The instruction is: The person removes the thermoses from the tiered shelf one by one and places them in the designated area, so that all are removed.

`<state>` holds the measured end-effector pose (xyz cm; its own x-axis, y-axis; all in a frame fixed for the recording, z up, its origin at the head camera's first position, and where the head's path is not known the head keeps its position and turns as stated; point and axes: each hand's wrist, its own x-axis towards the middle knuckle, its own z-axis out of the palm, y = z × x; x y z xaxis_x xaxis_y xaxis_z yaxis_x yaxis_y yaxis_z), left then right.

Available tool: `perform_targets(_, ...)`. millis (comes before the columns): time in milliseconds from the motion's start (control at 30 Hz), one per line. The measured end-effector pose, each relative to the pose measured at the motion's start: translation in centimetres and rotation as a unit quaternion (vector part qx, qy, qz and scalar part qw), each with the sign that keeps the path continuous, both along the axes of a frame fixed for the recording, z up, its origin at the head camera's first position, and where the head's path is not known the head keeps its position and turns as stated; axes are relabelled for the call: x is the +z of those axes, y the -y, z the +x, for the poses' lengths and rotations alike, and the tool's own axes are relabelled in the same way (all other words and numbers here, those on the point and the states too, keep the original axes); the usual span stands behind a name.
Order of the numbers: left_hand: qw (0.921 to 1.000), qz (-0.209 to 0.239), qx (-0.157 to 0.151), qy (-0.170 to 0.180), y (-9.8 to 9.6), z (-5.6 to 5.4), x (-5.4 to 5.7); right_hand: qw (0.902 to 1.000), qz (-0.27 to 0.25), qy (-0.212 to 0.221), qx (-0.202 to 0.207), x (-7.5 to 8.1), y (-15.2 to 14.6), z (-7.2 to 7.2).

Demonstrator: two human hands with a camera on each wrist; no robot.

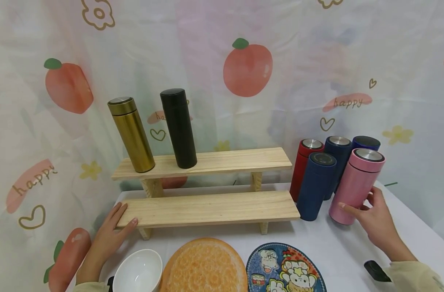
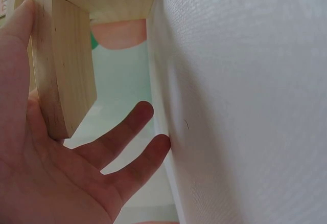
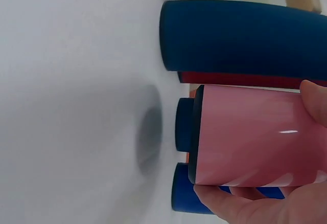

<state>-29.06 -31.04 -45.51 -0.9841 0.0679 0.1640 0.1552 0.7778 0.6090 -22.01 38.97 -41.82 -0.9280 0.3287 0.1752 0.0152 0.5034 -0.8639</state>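
My right hand (image 1: 377,221) holds a pink thermos (image 1: 355,186), thumb on one side and fingers on the other. The right wrist view shows the pink thermos's dark base (image 3: 196,134) just off the white table, its shadow apart from it. Beside it stand a blue thermos (image 1: 315,188), a red thermos (image 1: 301,170), a navy thermos (image 1: 337,152) and a brighter blue one (image 1: 366,142), partly hidden. My left hand (image 1: 110,235) rests on the left end of the two-tier wooden shelf (image 1: 207,211), its fingers mostly straight. Two of them stretch past the board in the left wrist view.
On the upper tier stand a gold thermos (image 1: 132,136) and a black thermos (image 1: 179,129). In front of the shelf lie a white bowl (image 1: 138,271), a round orange-brown mat (image 1: 205,267) and a round cartoon mat (image 1: 285,269). A printed cloth (image 1: 207,121) hangs behind.
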Motion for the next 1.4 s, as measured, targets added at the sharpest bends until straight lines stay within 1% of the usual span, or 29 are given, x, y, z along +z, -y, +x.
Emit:
perform_targets(67,1.0000,0.000,0.001,0.004,0.0,0.0,0.0,1.0000,-0.006,-0.004,0.002,-0.3,-0.1,-0.4)
perform_targets(167,1.0000,-0.001,0.000,0.004,0.1,0.0,0.1,1.0000,0.000,-0.006,0.004,-0.6,-0.2,-0.8)
perform_targets(600,0.9998,0.003,0.001,-0.018,0.0,0.2,0.0,0.9998,0.000,0.000,0.018,-1.7,-0.4,-2.4)
perform_targets(733,0.9999,0.003,0.003,-0.016,-0.1,0.2,0.1,0.9997,-0.001,-0.003,0.022,-2.0,-0.5,-2.8)
perform_targets(900,0.9999,0.001,0.005,-0.009,-0.2,0.3,0.3,0.9996,-0.003,-0.010,0.027,-2.6,-0.5,-3.0)
perform_targets(1100,0.9999,0.000,0.002,-0.017,-0.1,0.2,0.1,0.9994,-0.003,-0.016,0.031,-3.2,-0.4,-2.8)
perform_targets(1200,0.9998,0.001,0.001,-0.021,-0.1,0.2,0.0,0.9993,-0.005,-0.012,0.034,-3.2,-0.4,-2.9)
perform_targets(1400,0.9998,0.004,0.001,-0.021,0.0,0.3,0.0,0.9993,-0.005,0.009,0.036,-3.0,-0.5,-3.1)
